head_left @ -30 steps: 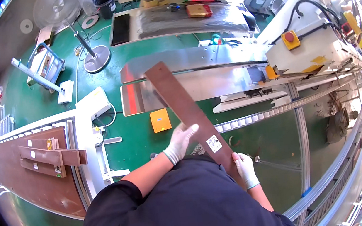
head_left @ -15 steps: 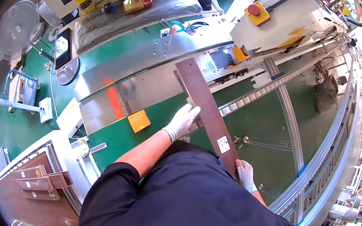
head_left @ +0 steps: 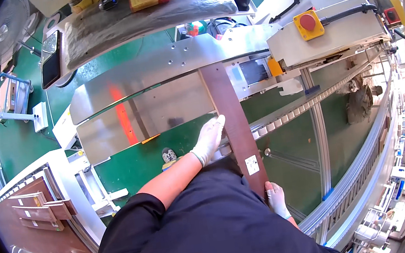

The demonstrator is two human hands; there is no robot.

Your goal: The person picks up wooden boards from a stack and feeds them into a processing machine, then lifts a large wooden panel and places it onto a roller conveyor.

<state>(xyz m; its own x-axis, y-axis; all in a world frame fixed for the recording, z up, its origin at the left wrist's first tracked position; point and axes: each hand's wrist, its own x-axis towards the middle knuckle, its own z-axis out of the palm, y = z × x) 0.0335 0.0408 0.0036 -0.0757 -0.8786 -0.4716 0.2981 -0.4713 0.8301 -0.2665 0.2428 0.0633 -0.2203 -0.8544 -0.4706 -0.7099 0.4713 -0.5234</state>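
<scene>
A long, narrow brown board (head_left: 234, 117) with a white label near its close end lies in front of me, pointing away. Its far end rests on or just over the metal machine table (head_left: 168, 100). My left hand (head_left: 209, 140), in a whitish glove, is closed at the board's left edge, around mid-length; some of its fingers are hidden. At the near right edge my gloved right hand (head_left: 276, 198) grips the board, with bare fingertips showing on top. A red laser-like stripe (head_left: 123, 117) crosses the table to the left.
A roller track (head_left: 290, 115) runs off to the right beside an aluminium frame (head_left: 322, 146). A red stop button (head_left: 307, 22) sits on the pale machine housing. At left, more brown boards (head_left: 37, 213) lie stacked. A padded bench (head_left: 146, 13) and a fan (head_left: 5, 29) stand beyond.
My viewpoint has shifted forward, closer to the machine table. The board stays in both hands, its far end now lower in the table area. A shoe has come into view; the orange box is mostly hidden.
</scene>
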